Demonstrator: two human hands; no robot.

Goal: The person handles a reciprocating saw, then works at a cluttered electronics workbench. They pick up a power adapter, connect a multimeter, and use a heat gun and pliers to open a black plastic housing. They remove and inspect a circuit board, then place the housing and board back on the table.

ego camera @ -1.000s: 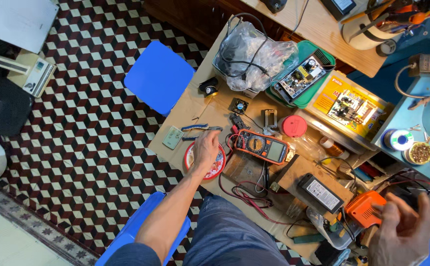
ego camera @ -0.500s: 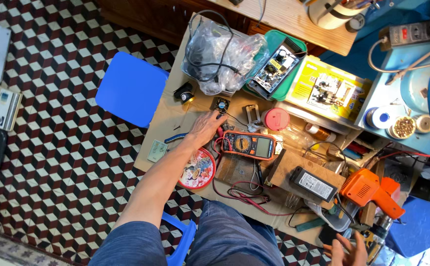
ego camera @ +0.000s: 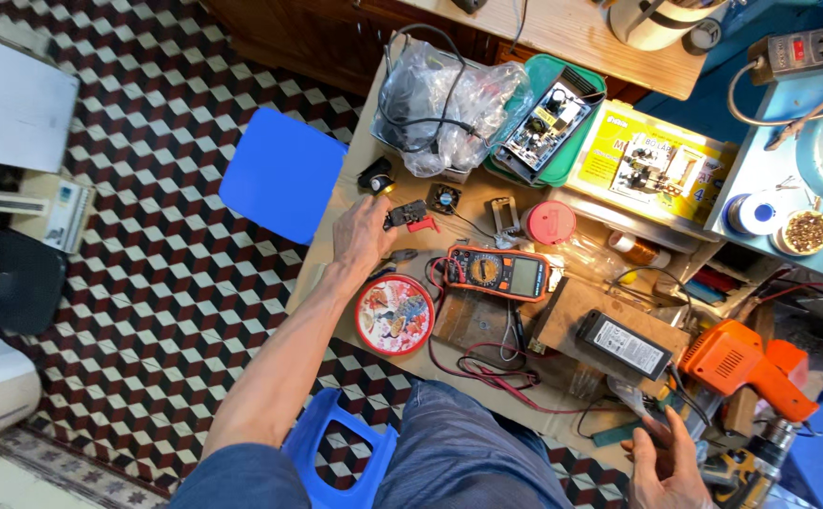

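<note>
My left hand [ego camera: 362,236] reaches across the cluttered wooden workbench [ego camera: 331,236], and its fingertips pinch a small black part with a red tab [ego camera: 410,215]. Just beyond the part are a small black fan [ego camera: 444,198] and a round black piece [ego camera: 375,176]. A round red tin lid [ego camera: 394,314] lies under my wrist, and an orange-and-black multimeter [ego camera: 496,271] with red and black leads [ego camera: 487,368] is to its right. My right hand [ego camera: 664,464] hovers at the bottom edge with fingers spread, holding nothing, beside a yellow-and-black drill [ego camera: 743,479].
An orange heat gun [ego camera: 746,366], a black power adapter [ego camera: 624,344], a red cap [ego camera: 550,222], a plastic bag of cables [ego camera: 444,104], a green tray with a circuit board [ego camera: 548,118] and a yellow box [ego camera: 657,165] crowd the bench. Blue stools [ego camera: 279,174] stand on the checkered floor.
My left hand has moved from over the red tin lid outward to the small black part. My right hand has dropped toward the bottom of the view. The camera view has shifted.
</note>
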